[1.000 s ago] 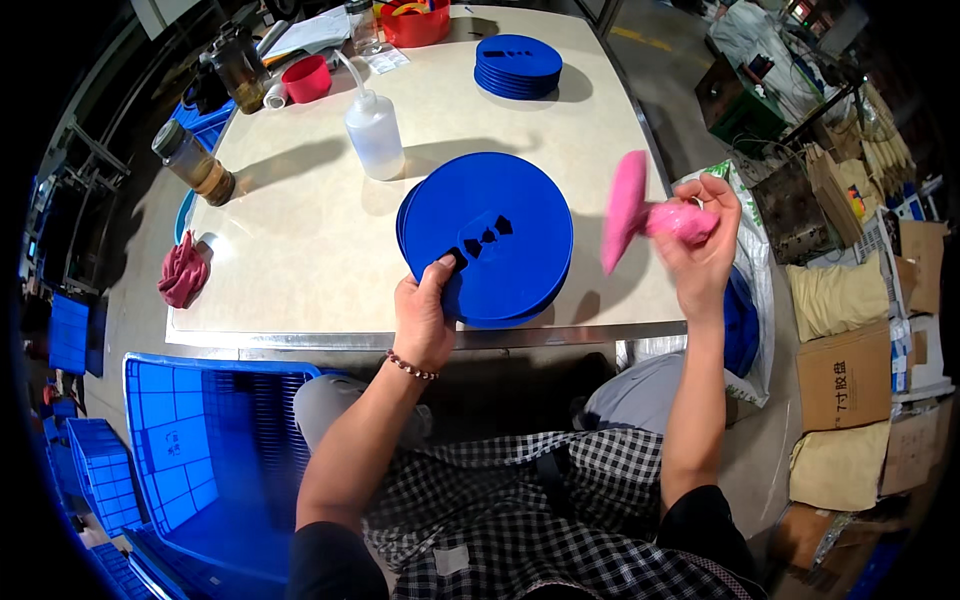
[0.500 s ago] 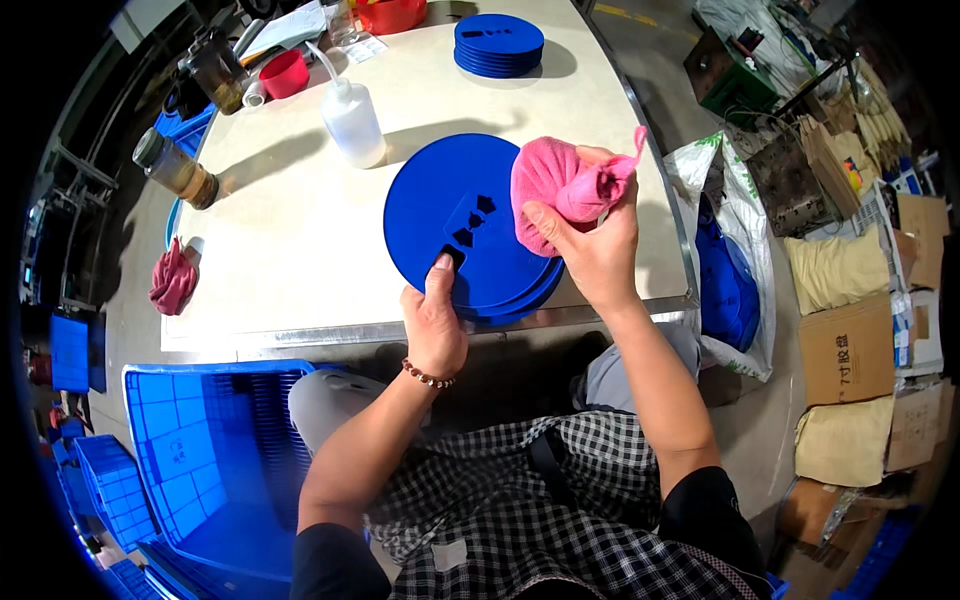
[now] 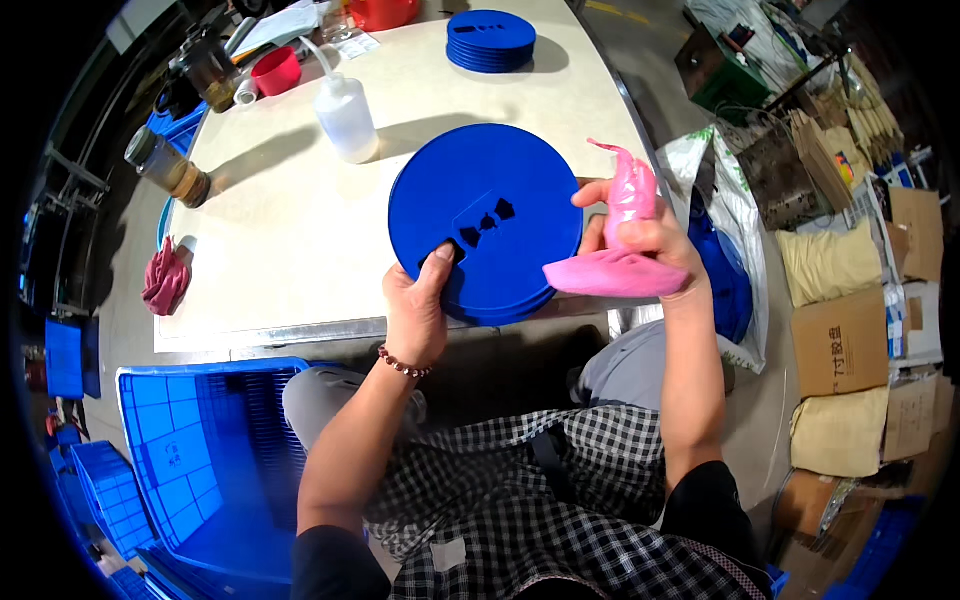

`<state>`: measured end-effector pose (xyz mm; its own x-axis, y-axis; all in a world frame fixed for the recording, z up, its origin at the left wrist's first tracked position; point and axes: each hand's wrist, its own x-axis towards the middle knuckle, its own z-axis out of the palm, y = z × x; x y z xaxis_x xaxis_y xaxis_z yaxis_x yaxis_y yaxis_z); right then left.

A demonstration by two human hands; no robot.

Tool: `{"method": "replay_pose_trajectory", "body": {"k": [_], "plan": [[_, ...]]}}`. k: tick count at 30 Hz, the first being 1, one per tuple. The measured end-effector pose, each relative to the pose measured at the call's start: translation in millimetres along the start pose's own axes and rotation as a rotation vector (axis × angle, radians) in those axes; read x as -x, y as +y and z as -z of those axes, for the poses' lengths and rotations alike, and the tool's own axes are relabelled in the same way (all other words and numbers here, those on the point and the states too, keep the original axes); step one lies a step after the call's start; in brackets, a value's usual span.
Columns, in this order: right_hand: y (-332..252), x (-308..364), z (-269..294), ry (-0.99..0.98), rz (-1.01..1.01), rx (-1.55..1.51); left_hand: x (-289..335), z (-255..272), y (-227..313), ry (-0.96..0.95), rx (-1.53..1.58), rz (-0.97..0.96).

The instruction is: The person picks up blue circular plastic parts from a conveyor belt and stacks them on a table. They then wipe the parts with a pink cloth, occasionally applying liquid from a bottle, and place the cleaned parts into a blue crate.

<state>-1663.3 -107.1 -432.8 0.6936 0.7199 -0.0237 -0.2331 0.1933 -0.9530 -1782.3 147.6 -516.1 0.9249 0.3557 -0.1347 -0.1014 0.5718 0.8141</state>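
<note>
A round blue plastic disc (image 3: 530, 180) with black cut-out slots is tilted up at the table's front edge. My left hand (image 3: 416, 308) grips its lower left rim, thumb on top by a slot and the other fingers hidden underneath. More blue rim shows below the disc; whether that is a second disc I cannot tell. Just right of the disc, my right hand (image 3: 655, 240) closes around a bunched pink cloth (image 3: 615, 276), whose twisted end sticks up between the fingers. The cloth stands slightly apart from the disc.
A stack of blue discs (image 3: 490, 42) stands at the far side of the table (image 3: 270, 250). Left of centre are a squeeze bottle (image 3: 346, 120), a lidded jar (image 3: 168, 168) and a dark pink cloth (image 3: 166, 276). A blue crate (image 3: 165, 400) sits below, left; cartons (image 3: 840, 340) lie right.
My right hand has drawn the pink cloth off the disc's right side, to the right and nearer me, turning it over. The disc is tilted differently, its whole face now uncovered.
</note>
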Motion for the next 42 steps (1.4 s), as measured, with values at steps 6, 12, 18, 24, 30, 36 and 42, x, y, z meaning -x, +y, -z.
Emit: {"method": "replay_pose_trajectory", "body": {"k": [6,12,18,24,30,36,42], "plan": [[-0.1,17.6,-6.0,0.083,-0.037,0.314,-0.9,-1.1,-6.0,0.003,-0.17,0.04],[1.6,33.6,-5.4,0.092,-0.008,0.3,-5.6,-2.9,-12.1,-0.026,-0.186,0.067],[-1.8,46.7,9.0,0.191,-0.058,0.212,-4.9,-10.4,-12.4,-0.146,-0.168,0.204],[-9.4,82.9,65.8,0.482,0.119,-0.084,-5.5,-10.6,-11.3,-0.286,0.002,0.278],[-3.2,126.4,121.5,0.812,0.482,-0.081,-14.2,-2.3,-25.2,-0.369,0.199,0.176],[-7.8,156.8,154.7,1.226,0.238,0.035,-8.3,-19.0,-16.2,-0.3,0.092,0.078],[-4.2,122.1,103.6,0.58,0.31,-0.138,-11.0,-13.5,-21.4,-0.317,0.116,0.023]]}}
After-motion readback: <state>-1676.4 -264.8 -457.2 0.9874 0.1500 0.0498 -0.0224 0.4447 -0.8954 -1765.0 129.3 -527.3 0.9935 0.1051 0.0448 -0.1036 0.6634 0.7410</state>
